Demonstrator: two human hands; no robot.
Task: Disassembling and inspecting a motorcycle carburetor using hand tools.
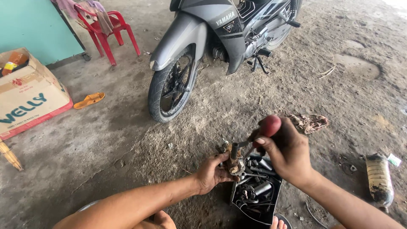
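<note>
My left hand is clamped around a rusty metal part held over the black tool tray. My right hand, at 2 o'clock from it, grips a red-handled screwdriver whose shaft slants down toward 8 o'clock into the part. 1 grey motorbike stands at 12 o'clock.

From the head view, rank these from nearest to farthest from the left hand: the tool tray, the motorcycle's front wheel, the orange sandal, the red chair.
From the left hand:
1. Tool tray, just to its right on the ground.
2. Front wheel, ahead, slightly left.
3. Orange sandal, farther left on the concrete.
4. Red chair, far back left, by the green wall.
</note>
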